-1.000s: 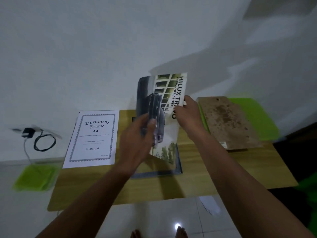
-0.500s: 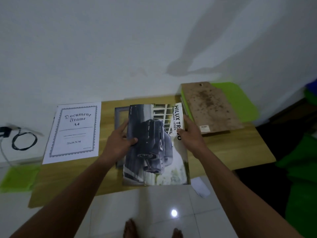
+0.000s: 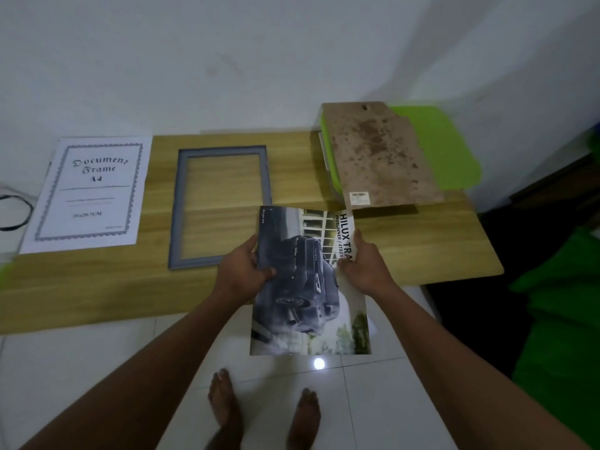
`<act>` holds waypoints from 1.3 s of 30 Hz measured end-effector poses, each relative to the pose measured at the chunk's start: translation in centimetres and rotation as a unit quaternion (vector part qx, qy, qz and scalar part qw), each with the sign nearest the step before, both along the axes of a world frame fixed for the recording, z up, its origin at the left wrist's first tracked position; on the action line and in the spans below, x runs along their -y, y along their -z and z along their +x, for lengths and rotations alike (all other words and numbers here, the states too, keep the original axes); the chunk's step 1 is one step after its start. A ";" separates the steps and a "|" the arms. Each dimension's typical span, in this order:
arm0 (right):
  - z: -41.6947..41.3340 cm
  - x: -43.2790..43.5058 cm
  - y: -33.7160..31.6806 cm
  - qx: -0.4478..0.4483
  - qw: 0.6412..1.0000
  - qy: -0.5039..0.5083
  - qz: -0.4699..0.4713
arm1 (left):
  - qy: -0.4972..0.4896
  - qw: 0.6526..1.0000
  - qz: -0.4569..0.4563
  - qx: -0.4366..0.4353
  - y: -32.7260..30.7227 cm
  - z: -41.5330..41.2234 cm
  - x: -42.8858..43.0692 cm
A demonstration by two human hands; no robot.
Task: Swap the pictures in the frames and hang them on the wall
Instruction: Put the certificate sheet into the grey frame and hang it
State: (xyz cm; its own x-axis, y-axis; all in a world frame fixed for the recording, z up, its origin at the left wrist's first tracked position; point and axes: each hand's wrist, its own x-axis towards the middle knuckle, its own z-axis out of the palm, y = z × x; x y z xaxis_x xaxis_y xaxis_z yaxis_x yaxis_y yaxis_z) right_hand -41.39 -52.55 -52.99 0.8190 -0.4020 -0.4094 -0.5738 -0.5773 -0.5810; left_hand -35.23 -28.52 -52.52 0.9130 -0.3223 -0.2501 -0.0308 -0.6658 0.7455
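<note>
I hold a car picture (image 3: pixel 308 287), a dark truck print with "HILUX" lettering, over the table's front edge. My left hand (image 3: pixel 242 274) pinches its left side, thumb on top. Its right side is pinched by my right hand (image 3: pixel 365 264). A grey frame (image 3: pixel 220 206) lies flat and empty on the wooden table (image 3: pixel 422 248), with the tabletop showing through it. Left of the frame lies a white "Document Frame A4" sheet (image 3: pixel 87 193). A stained brown backing board (image 3: pixel 380 154) rests at the back right on a green frame (image 3: pixel 444 147).
A white wall rises right behind the table. A black cable (image 3: pixel 16 209) hangs at the far left. Green objects (image 3: pixel 561 303) sit on the dark floor at the right. My bare feet (image 3: pixel 263 414) stand on white tiles below the table.
The car picture has come off the grey frame and moved toward me and to the right, uncovering the empty frame. Both hands still hold it.
</note>
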 end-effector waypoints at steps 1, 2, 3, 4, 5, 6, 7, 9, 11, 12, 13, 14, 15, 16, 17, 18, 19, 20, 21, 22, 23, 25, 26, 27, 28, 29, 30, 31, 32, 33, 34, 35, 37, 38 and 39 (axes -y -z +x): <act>-0.2 0.5 0.5 -0.007 1.000 -0.003 -0.015 | 0.005 1.000 0.001 0.008 0.4 -0.3 0.6; -0.4 0.9 0.9 -0.016 1.000 -0.003 -0.027 | 0.011 1.000 0.001 0.016 0.6 -0.6 1.3; -0.6 1.4 1.2 -0.024 0.999 -0.004 -0.039 | 0.017 1.000 0.003 0.025 1.0 -0.9 1.8; -0.7 1.8 1.3 -0.029 0.998 -0.005 -0.052 | 0.026 0.999 0.004 0.036 1.2 -1.1 2.3; -0.8 2.3 1.4 -0.027 0.997 -0.008 -0.067 | 0.034 0.998 0.003 0.049 1.6 -1.2 2.8; -0.8 2.7 1.5 -0.023 0.996 -0.012 -0.082 | 0.041 0.997 0.000 0.062 2.0 -1.2 3.3; -0.9 3.0 1.5 -0.018 0.995 -0.020 -0.097 | 0.048 0.996 0.000 0.073 2.4 -1.3 3.7; -1.0 3.4 1.6 -0.015 0.990 -0.037 -0.132 | 0.056 0.994 0.037 0.081 2.6 -1.3 4.6; -1.0 3.6 1.6 -0.015 0.983 -0.052 -0.177 | 0.056 0.986 0.133 0.086 2.4 -1.5 5.3; -1.1 3.7 1.5 -0.012 0.978 -0.067 -0.196 | 0.059 0.975 0.188 0.102 2.2 -1.6 5.6; -1.2 3.8 1.5 -0.008 0.974 -0.087 -0.209 | 0.072 0.961 0.231 0.131 2.2 -1.7 5.9; -1.4 4.0 1.7 -0.002 0.970 -0.111 -0.216 | 0.096 0.947 0.253 0.172 2.1 -1.8 6.1; -1.5 4.2 1.8 0.004 0.967 -0.133 -0.217 | 0.126 0.933 0.260 0.215 2.2 -1.7 6.2; -1.7 4.5 1.8 0.009 0.964 -0.153 -0.216 | 0.156 0.919 0.260 0.251 2.4 -1.6 6.2; -1.8 4.7 1.9 0.013 0.962 -0.169 -0.216 | 0.181 0.908 0.261 0.274 2.5 -1.4 6.2; -1.8 5.0 2.0 0.017 0.959 -0.181 -0.218 | 0.201 0.900 0.266 0.281 2.5 -1.2 6.2; -1.9 5.2 2.0 0.018 0.956 -0.190 -0.221 | 0.215 0.893 0.275 0.284 2.7 -1.0 6.2; -1.8 5.4 2.0 0.019 0.955 -0.196 -0.223 | 0.227 0.889 0.284 0.280 2.8 -0.9 6.3; -1.8 5.6 2.1 0.017 0.954 -0.200 -0.224 | 0.234 0.887 0.290 0.272 2.9 -0.9 6.4; -1.8 5.7 2.1 0.015 0.954 -0.201 -0.222 | 0.237 0.889 0.291 0.262 2.9 -0.9 6.6; -1.8 5.8 2.1 0.012 0.955 -0.200 -0.219 | 0.237 0.892 0.292 0.252 3.0 -0.9 6.7; -1.6 6.0 2.1 0.009 0.957 -0.195 -0.216 | 0.235 0.894 0.293 0.246 2.9 -0.9 6.9; -1.6 6.1 2.0 0.008 0.957 -0.195 -0.215 | 0.235 0.893 0.294 0.248 2.7 -0.9 7.0; -1.5 6.1 2.0 0.007 0.957 -0.196 -0.213 | 0.235 0.892 0.294 0.251 2.6 -0.9 6.9; -1.5 6.1 2.0 0.007 0.958 -0.196 -0.209 | 0.235 0.891 0.293 0.254 2.6 -0.9 7.0; -1.4 6.1 1.9 0.007 0.960 -0.195 -0.204 | 0.234 0.891 0.291 0.257 2.6 -0.9 6.9; -1.3 6.0 1.7 0.008 0.961 -0.193 -0.198 | 0.233 0.893 0.288 0.257 2.6 -0.9 6.9; -1.3 5.9 1.5 0.010 0.962 -0.192 -0.194 | 0.231 0.896 0.282 0.255 2.5 -0.8 6.9; -1.2 5.8 1.2 0.014 0.962 -0.193 -0.194 | 0.227 0.900 0.277 0.250 2.4 -0.8 6.8; -1.1 5.5 0.9 0.019 0.961 -0.196 -0.195 | 0.220 0.905 0.270 0.244 2.2 -0.7 6.7; -0.9 5.2 0.4 0.025 0.960 -0.199 -0.196 | 0.212 0.911 0.260 0.238 2.0 -0.6 6.6; -0.8 4.8 0.0 0.031 0.959 -0.203 -0.194 | 0.204 0.919 0.248 0.230 1.8 -0.4 6.4; -0.3 3.8 -1.0 0.042 0.958 -0.214 -0.187 | 0.194 0.929 0.232 0.215 1.3 0.0 5.7; 0.0 3.1 -1.5 0.047 0.957 -0.219 -0.181 | 0.187 0.932 0.224 0.213 1.0 0.2 5.2; 0.4 2.4 -1.9 0.050 0.957 -0.224 -0.175 | 0.176 0.937 0.215 0.212 0.6 0.4 4.7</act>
